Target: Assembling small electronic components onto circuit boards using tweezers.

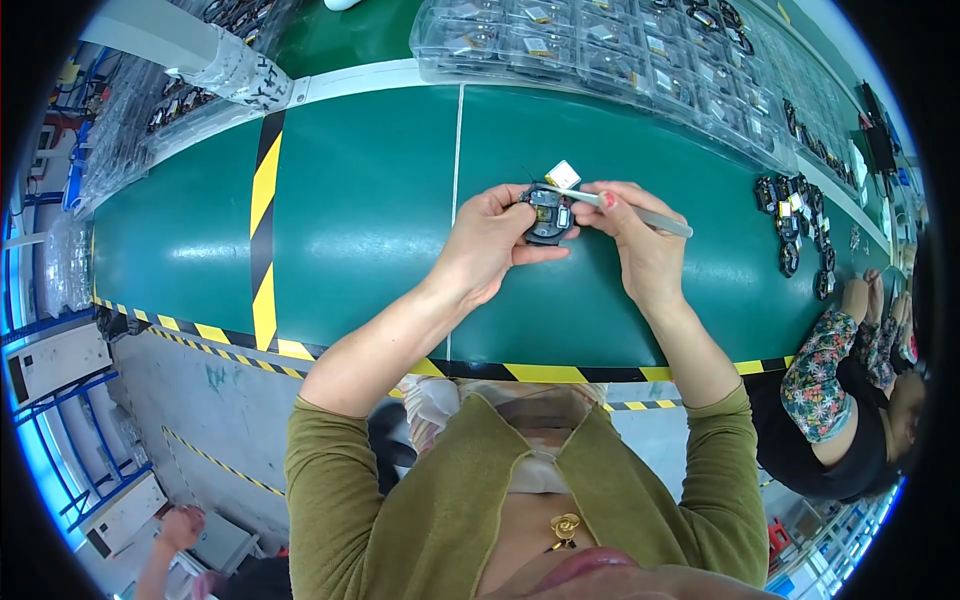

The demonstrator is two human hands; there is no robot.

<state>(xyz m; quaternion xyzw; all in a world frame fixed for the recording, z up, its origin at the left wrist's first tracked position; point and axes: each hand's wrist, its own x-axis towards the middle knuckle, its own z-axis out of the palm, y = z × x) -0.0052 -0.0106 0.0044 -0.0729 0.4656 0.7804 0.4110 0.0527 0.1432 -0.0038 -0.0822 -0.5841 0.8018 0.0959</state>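
My left hand [497,236] grips a small black electronic device housing [548,218] by its edge, thumb on top and fingers beneath, just above the green work surface [370,220]. Grey tweezers [655,220] are pinched in my right hand [640,240], their tips pointing left at the upper edge of the housing. A small white battery-like block [563,175] with a yellowish edge sits at the housing's far side, by the tweezer tips. A thin dark wire sticks up near it. Whether the tips touch the block I cannot tell.
Clear plastic trays [600,50] of similar parts line the far side. Several black assembled units [790,220] lie in a cluster at right. Black-and-yellow tape [264,230] crosses the surface at left. A co-worker's flowered sleeve [820,380] shows at right, another person's hand [182,527] at lower left.
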